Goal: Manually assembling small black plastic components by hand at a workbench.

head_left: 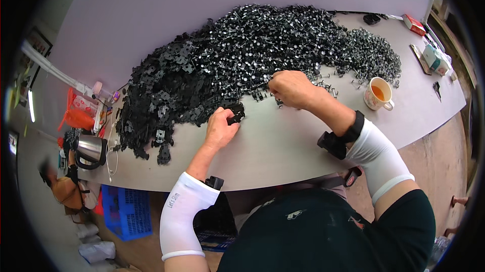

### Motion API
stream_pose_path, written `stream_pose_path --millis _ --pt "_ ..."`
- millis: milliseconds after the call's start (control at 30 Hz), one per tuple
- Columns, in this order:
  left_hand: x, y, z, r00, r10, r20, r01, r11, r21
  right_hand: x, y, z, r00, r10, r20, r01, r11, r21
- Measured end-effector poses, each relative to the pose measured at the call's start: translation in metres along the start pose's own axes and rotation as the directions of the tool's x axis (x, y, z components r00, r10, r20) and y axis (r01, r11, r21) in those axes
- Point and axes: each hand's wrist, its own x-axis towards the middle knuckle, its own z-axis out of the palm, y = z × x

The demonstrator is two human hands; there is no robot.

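Note:
My left hand (pixel 220 129) is closed round a black plastic part (pixel 236 113) just over the table, in front of the heap. To its right my right hand (pixel 291 89) reaches to the near edge of the pile of metal pins (pixel 268 39). Its fingers are curled together, and what they hold, if anything, is hidden. The pins have shiny round heads and short shanks. A heap of flat black plastic parts (pixel 172 80) adjoins them on the left, with a few lying loose at its near edge.
A mug of orange-brown drink (pixel 378 93) stands right of my right forearm. A steel kettle (pixel 91 150) and a white cable (pixel 112 158) are at the left end of the table (pixel 273 156). A blue crate (pixel 126 211) sits below. Another person (pixel 68 191) is at far left.

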Motion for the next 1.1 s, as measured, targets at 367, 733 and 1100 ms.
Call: stream_pose_path --millis 367,733,1100 --pt "0.004 -0.021 -0.006 0.985 -0.13 0.114 0.171 0.837 -0.52 -0.019 0.013 0.017 0.984 -0.171 -0.055 0.175 0.98 0.096" --pt "-0.004 -0.025 -0.027 0.911 -0.117 0.394 0.403 0.451 -0.797 -0.015 0.005 0.022 0.991 -0.122 -0.059 0.112 0.981 -0.156" --pt "0.035 -0.005 -0.01 0.894 -0.009 0.448 0.423 0.344 -0.838 0.028 -0.028 0.02 0.987 0.003 0.161 -0.136 0.548 0.825"
